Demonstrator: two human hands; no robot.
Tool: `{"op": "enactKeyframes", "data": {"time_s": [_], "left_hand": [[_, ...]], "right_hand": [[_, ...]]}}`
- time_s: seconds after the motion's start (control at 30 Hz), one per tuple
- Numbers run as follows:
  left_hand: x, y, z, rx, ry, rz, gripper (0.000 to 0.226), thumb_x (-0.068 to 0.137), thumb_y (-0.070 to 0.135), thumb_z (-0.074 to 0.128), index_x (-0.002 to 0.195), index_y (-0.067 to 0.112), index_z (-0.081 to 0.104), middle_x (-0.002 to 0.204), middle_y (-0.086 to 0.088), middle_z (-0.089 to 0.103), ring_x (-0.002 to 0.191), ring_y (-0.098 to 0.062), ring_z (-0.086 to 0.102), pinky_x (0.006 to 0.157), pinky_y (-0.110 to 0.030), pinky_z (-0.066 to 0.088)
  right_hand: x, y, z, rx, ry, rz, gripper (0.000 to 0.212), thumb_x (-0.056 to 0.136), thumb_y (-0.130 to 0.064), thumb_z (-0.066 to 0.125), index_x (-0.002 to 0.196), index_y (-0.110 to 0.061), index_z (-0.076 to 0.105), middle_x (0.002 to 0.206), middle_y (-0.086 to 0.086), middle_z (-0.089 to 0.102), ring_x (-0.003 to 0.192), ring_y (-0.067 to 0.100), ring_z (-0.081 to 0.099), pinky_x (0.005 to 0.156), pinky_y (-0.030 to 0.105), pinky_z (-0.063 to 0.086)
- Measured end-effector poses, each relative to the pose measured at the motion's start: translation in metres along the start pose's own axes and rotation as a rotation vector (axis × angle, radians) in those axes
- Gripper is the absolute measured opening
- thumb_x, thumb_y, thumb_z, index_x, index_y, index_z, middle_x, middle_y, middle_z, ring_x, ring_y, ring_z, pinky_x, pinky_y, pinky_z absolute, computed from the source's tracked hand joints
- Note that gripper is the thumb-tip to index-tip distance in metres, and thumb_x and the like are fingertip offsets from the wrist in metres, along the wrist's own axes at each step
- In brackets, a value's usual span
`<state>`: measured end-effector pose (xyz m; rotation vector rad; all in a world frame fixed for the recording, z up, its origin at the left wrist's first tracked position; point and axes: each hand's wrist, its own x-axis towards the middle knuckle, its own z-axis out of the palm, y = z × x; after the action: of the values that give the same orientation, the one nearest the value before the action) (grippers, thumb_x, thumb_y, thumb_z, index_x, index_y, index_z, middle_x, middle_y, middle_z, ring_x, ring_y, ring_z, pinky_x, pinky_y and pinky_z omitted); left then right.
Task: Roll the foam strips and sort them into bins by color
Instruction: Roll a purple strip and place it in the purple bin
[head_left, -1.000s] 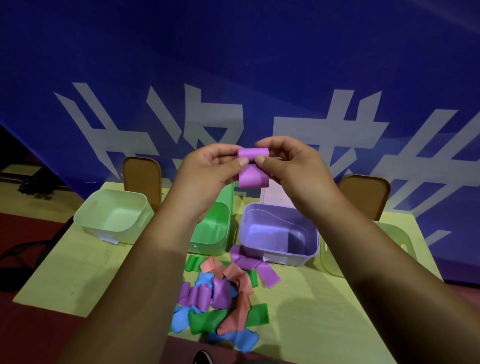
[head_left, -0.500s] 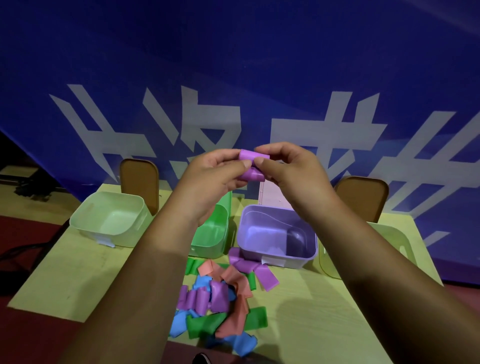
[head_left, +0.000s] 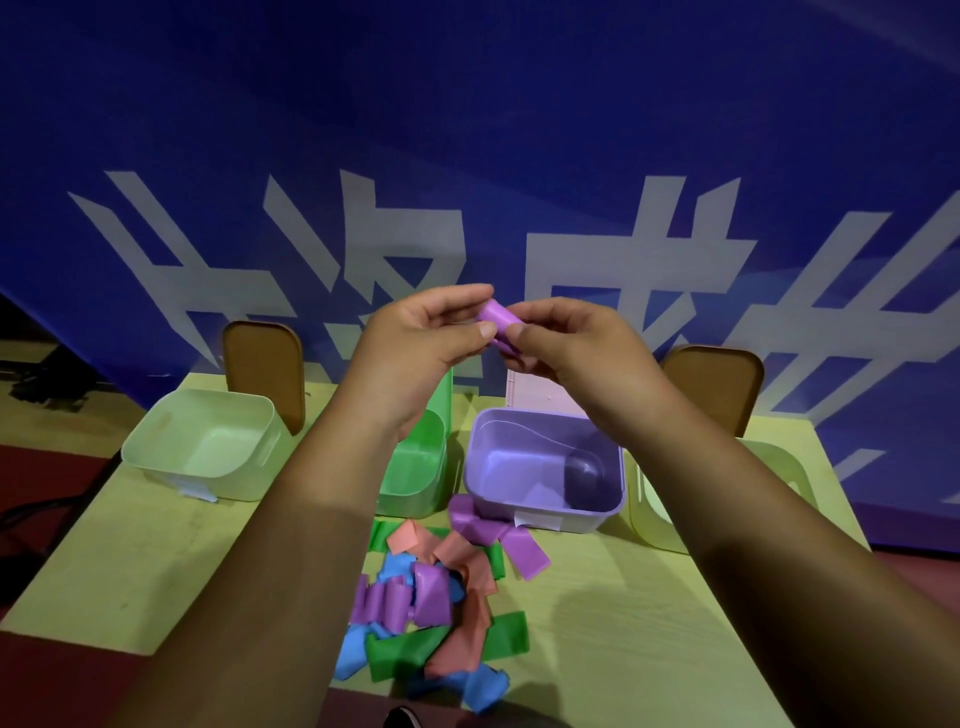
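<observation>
Both hands, left (head_left: 415, 353) and right (head_left: 571, 348), pinch one purple roll (head_left: 496, 317) high above the purple bin (head_left: 543, 512).

The purple bin (head_left: 545, 467) stands open at the top, with only one dark rolled piece (head_left: 586, 475) in its right end and bare floor to the left of it. The green bin (head_left: 415, 467) touches its left side and a pale bin (head_left: 654, 514) crowds its right. Loose foam strips (head_left: 436, 597) cover the table (head_left: 649, 649) right in front.
</observation>
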<state>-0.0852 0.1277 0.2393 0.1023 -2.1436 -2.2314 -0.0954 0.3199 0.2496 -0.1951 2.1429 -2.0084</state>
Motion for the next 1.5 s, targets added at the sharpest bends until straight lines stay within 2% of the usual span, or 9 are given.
{"op": "enactKeyframes", "data": {"time_s": [0.27,0.5,0.63,0.8,1.0,1.13,1.3,1.4,1.5], "left_hand": [[0.007,-0.021,0.022,-0.375,0.026,-0.208,0.024,0.096,-0.008,0.070,0.119,-0.001,0.075,0.108,-0.015,0.082,0.104,-0.017,0.080,0.089,-0.019,0.060],[0.014,-0.045,0.042,-0.296,0.001,-0.250,0.022,0.097,-0.003,0.072,0.118,0.004,0.076,0.109,-0.016,0.082,0.102,-0.024,0.081,0.094,-0.031,0.064],[0.024,-0.071,0.052,-0.140,0.016,-0.326,0.018,0.097,0.000,0.075,0.113,0.008,0.079,0.100,-0.012,0.082,0.091,-0.020,0.079,0.083,-0.027,0.065],[0.039,-0.118,0.072,-0.104,0.028,-0.435,0.016,0.094,-0.008,0.075,0.107,0.001,0.077,0.085,-0.010,0.079,0.073,-0.015,0.077,0.070,-0.023,0.065],[0.062,-0.188,0.091,0.004,0.065,-0.575,0.029,0.093,-0.001,0.081,0.120,-0.010,0.072,0.096,-0.022,0.077,0.074,-0.022,0.076,0.064,-0.023,0.064],[0.075,-0.230,0.109,0.042,0.049,-0.684,0.033,0.095,0.001,0.080,0.126,-0.004,0.070,0.097,-0.019,0.076,0.078,-0.021,0.073,0.071,-0.027,0.064],[0.090,-0.276,0.130,0.227,0.037,-0.756,0.009,0.089,0.013,0.089,0.094,0.015,0.081,0.092,-0.012,0.079,0.084,-0.025,0.072,0.081,-0.041,0.066],[0.099,-0.317,0.136,0.360,0.045,-0.803,0.014,0.072,0.026,0.094,0.070,0.020,0.082,0.077,-0.006,0.080,0.080,-0.028,0.076,0.086,-0.052,0.067],[0.105,-0.343,0.143,0.409,0.030,-0.831,0.012,0.063,0.034,0.088,0.073,0.027,0.085,0.076,-0.004,0.081,0.085,-0.032,0.080,0.088,-0.050,0.066]], "right_hand": [[0.002,0.017,-0.005,-0.004,0.055,-0.009,0.032,0.098,-0.015,0.076,0.129,-0.016,0.072,0.114,0.005,0.076,0.097,0.020,0.079,0.096,0.038,0.063],[0.008,0.054,-0.015,-0.129,0.127,0.048,0.027,0.095,-0.027,0.080,0.120,-0.025,0.072,0.107,-0.007,0.077,0.094,0.014,0.078,0.094,0.041,0.064],[0.012,0.087,-0.022,-0.168,0.127,0.109,0.024,0.092,-0.033,0.081,0.112,-0.026,0.071,0.101,-0.005,0.078,0.092,0.015,0.077,0.092,0.044,0.064],[0.015,0.132,-0.031,-0.206,0.158,0.187,0.027,0.091,-0.023,0.084,0.110,-0.016,0.067,0.096,-0.001,0.077,0.082,0.011,0.075,0.073,0.018,0.061],[0.028,0.187,-0.056,-0.138,0.065,0.411,0.020,0.097,0.000,0.070,0.115,-0.007,0.064,0.102,0.015,0.075,0.088,0.030,0.077,0.082,0.041,0.064],[0.037,0.214,-0.082,-0.067,0.175,0.480,0.016,0.099,0.012,0.055,0.101,-0.002,0.062,0.076,0.014,0.066,0.067,0.029,0.063,0.059,0.033,0.056],[0.055,0.239,-0.099,-0.145,0.295,0.590,0.024,0.101,-0.002,0.050,0.090,-0.012,0.070,0.082,0.014,0.076,0.076,0.035,0.078,0.078,0.052,0.067],[0.067,0.239,-0.104,-0.118,0.285,0.653,0.023,0.101,-0.002,0.049,0.096,-0.006,0.072,0.086,0.019,0.077,0.074,0.035,0.079,0.075,0.052,0.067],[0.076,0.236,-0.108,-0.093,0.301,0.721,0.022,0.100,-0.004,0.050,0.098,0.003,0.070,0.079,0.023,0.076,0.066,0.038,0.077,0.066,0.050,0.067]]}}
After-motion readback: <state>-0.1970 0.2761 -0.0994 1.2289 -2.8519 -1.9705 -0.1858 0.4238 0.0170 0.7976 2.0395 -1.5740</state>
